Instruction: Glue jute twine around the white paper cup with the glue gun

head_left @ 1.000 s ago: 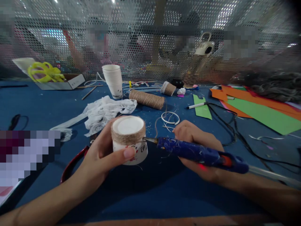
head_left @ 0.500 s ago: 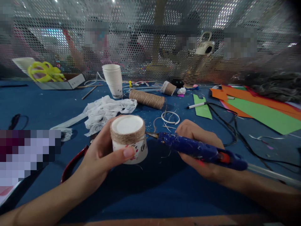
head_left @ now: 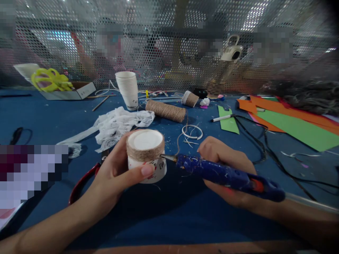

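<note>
My left hand point(head_left: 116, 176) is wrapped round a white paper cup point(head_left: 156, 171), bottom end up, its thumb across the printed side. Brown twine point(head_left: 144, 154) is wound in a band round the cup's upper part. In my right hand point(head_left: 227, 158) is a blue glue gun point(head_left: 214, 169), with a clear glue stick point(head_left: 304, 203) poking out of its back. The metal nozzle point(head_left: 168, 157) meets the cup's right side at the twine's lower edge; whether it touches I cannot tell. A loose strand runs from the twine spool point(head_left: 166, 111) down towards the cup.
White lace ribbon point(head_left: 116, 123) and red-handled pliers or cutters point(head_left: 83, 185) lie left. Behind stand stacked paper cups point(head_left: 128, 90), a box point(head_left: 84, 91) with yellow scissors point(head_left: 50, 80), and a bottle point(head_left: 225, 67). Coloured paper point(head_left: 299, 123) and a black cable point(head_left: 278, 157) lie right.
The glue gun's nozzle has moved left and slightly down along the twine's lower edge, its back end dipping. The cup has shifted slightly right in my left hand.
</note>
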Motion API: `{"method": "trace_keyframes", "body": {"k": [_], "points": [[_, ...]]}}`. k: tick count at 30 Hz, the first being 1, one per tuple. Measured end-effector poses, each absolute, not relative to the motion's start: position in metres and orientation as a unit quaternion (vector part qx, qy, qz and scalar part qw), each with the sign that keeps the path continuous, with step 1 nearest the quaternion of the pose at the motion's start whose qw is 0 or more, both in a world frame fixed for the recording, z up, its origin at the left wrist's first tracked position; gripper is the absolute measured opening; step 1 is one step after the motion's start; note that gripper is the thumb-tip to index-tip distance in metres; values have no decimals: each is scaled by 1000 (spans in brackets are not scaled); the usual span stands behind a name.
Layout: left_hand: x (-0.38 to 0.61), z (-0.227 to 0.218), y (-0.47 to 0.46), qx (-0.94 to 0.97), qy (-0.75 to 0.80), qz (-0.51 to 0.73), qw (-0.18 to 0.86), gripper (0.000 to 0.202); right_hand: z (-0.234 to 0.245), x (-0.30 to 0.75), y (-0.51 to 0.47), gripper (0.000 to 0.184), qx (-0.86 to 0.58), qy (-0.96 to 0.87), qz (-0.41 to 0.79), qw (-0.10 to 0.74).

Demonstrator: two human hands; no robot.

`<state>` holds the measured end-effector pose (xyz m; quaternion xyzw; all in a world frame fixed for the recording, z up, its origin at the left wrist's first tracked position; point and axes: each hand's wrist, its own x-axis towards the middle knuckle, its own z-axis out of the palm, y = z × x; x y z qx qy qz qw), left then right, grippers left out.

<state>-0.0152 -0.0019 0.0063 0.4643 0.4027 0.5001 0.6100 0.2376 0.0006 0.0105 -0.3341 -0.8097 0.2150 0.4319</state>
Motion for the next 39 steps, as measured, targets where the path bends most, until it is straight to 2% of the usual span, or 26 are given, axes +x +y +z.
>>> {"method": "trace_keyframes", "body": {"k": [7,16,22,27,36,39], "points": [[-18,6,-2,473,408,502,598,56,8,240,1,33,-340,-802,213,442],[-17,4,-2,472,400,498,607,50,9,241,2,32,-329,-819,196,427],[-19,2,0,489,389,501,599,54,8,242,2,33,-337,-817,189,427],[-21,-1,2,487,381,489,616,47,6,242,1,34,-321,-827,189,421],[-17,7,1,455,394,489,632,55,7,243,1,33,-342,-816,195,423],[-17,5,1,463,382,481,639,50,7,242,1,34,-344,-815,193,425]]}}
